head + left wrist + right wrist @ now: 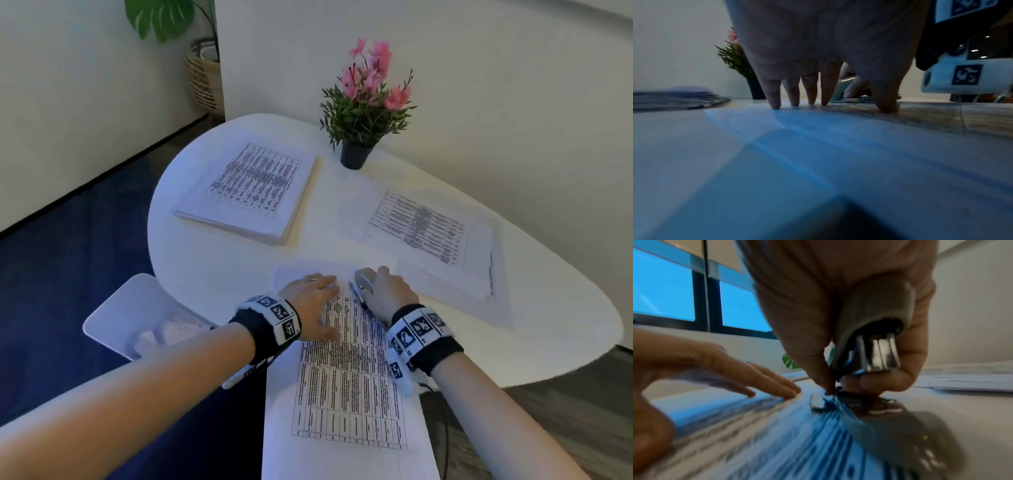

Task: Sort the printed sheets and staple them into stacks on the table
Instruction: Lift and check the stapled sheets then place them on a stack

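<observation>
A set of printed table sheets (349, 377) lies at the near edge of the white table (212, 260), hanging over it toward me. My left hand (313, 301) lies flat on the sheets' upper left part, fingers straight (774, 97), pressing the paper down. My right hand (385, 291) grips a silver stapler (363, 282) at the sheets' top right corner; the stapler (875, 337) is tilted, its nose on the paper. A thick stack of printed sheets (253, 192) sits at the far left. Thinner printed sheets (428, 233) lie on the right.
A dark pot with pink flowers (368, 106) stands at the back of the table by the wall. A white chair (137, 315) with crumpled paper on it is at the left, below the table. A basket with a large plant (202, 68) stands on the floor.
</observation>
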Action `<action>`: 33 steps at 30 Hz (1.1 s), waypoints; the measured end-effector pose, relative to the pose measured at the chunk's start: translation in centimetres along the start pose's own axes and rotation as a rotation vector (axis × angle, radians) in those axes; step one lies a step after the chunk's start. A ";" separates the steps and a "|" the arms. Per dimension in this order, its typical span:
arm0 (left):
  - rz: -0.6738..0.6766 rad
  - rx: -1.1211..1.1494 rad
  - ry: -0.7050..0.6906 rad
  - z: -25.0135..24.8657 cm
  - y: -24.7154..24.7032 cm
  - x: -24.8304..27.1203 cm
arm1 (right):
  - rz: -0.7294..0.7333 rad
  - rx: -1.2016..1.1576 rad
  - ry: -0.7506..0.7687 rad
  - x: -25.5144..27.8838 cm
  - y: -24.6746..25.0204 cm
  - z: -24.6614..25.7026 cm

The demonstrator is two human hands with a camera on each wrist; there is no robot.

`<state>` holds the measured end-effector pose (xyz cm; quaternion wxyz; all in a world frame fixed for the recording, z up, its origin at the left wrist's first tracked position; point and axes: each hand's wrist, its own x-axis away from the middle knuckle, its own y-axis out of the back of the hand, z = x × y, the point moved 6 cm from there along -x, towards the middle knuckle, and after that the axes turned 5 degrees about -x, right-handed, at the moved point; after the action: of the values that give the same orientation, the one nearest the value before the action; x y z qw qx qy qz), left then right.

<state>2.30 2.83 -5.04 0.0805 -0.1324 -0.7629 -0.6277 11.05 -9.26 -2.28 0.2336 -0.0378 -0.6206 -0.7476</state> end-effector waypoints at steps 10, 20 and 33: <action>0.051 0.010 0.005 -0.6 -1.1 -0.7 | -0.068 0.045 -0.046 -0.7 -0.7 0.8; 0.043 0.041 0.040 -0.6 -0.6 -0.7 | -0.150 0.219 0.124 -2.5 0.3 3.2; 0.055 0.118 0.060 0.4 0.6 -0.4 | -0.069 0.025 0.027 -3.7 0.1 2.8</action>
<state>2.85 3.26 -4.67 0.1282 -0.1295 -0.7920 -0.5827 13.73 -5.47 -2.84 0.2166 -0.0035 -0.6276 -0.7478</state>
